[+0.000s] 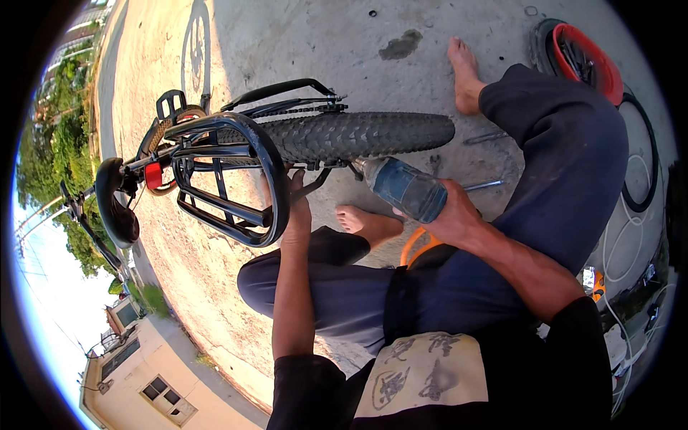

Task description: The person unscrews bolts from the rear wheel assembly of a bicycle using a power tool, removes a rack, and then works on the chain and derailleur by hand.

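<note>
A bicycle with a knobby black rear tyre (365, 135) is before me, its black tubular rear rack (269, 161) on the left. My right hand (453, 215) is wrapped round the base of a clear plastic bottle (407, 190) with a bluish label area. The bottle is tilted, its neck pointing up and left at the near side of the tyre; whether it touches is unclear. My left hand (298, 209) reaches up beside the rack's end, under the wheel; the rack and frame parts hide most of its fingers.
The saddle (117, 203) and red reflector (153, 175) lie beyond the rack. A red basin (591, 64) and a black tube (651, 158) are at the right. A metal tool (484, 185) and an orange curved thing (417, 244) lie near my legs. Pale cord (609, 251) trails on the right.
</note>
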Tool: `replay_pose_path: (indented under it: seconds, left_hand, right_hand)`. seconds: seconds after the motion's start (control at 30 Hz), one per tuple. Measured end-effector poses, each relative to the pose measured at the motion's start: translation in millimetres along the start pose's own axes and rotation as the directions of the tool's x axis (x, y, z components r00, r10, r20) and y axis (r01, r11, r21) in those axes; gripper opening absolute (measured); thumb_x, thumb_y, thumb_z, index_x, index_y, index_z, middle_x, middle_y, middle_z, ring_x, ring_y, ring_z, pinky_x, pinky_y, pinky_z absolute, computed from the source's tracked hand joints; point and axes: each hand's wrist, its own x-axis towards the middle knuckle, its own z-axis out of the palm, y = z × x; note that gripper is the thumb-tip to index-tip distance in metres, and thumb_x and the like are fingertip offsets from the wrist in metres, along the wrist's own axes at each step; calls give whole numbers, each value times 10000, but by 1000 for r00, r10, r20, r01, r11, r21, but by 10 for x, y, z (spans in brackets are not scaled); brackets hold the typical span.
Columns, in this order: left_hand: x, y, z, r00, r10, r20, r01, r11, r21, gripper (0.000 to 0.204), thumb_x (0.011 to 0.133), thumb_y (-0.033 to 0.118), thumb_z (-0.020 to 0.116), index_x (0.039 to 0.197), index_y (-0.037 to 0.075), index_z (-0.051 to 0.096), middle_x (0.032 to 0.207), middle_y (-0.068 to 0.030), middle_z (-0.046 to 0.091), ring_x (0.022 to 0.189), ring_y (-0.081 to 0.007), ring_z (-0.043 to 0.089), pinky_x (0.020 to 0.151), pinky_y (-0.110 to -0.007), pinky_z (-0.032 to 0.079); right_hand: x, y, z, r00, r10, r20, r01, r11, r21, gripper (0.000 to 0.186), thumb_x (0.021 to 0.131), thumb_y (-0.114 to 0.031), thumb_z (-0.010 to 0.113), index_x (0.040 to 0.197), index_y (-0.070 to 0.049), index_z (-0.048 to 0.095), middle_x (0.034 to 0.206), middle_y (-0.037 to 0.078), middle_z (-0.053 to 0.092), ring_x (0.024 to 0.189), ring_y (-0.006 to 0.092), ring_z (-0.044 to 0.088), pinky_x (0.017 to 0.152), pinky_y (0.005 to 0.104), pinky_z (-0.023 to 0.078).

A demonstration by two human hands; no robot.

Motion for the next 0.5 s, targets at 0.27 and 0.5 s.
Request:
replay_pose_path:
  seconds: [0.27, 0.5]
  left_hand:
    - [143, 211, -106, 976, 103, 191, -146, 964, 224, 156, 813, -60, 675, 968, -47, 658, 873, -151, 596, 787, -321, 623, 700, -378, 495]
    - [248, 186, -145, 906, 242, 347, -395, 777, 490, 131, 771, -65, 687, 895, -28, 665, 815, -136, 591, 741, -319, 620, 641, -384, 478]
  right_hand:
    - [6, -4, 20, 1000, -10, -5, 10, 998, 68, 242, 796, -174, 801, 926, -8, 683, 815, 82, 708, 741, 118, 635, 697, 322, 508]
    - [14, 83, -2, 1000, -11, 3, 11, 1000, 8, 241, 792, -174, 806, 919, -15, 677, 814, 83, 707, 729, 134, 648, 680, 322, 512]
